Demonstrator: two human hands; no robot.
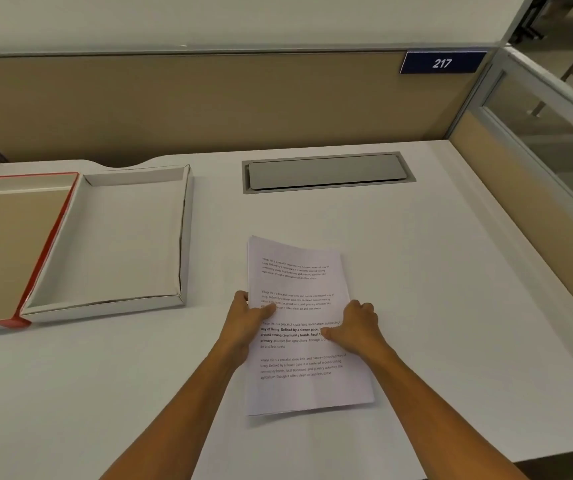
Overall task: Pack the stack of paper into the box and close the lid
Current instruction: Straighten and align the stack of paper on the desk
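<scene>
A stack of white printed paper [299, 278] is held just above the white desk, in the middle. My left hand [247, 320] grips its left edge, thumb on top. My right hand [357, 327] grips its right edge, thumb on the page. An empty shallow white box [186, 237] stands open at the left, about a hand's width from the paper. Its red-edged lid [53, 244] lies open flat to the box's left, inside facing up, and is partly cut off by the frame.
A grey metal cable hatch [326, 173] is set into the desk [451, 271] behind the paper. Beige partition walls [209, 105] bound the desk at the back and right, with a blue sign reading 217 [442, 63]. The desk's front edge shows at bottom right.
</scene>
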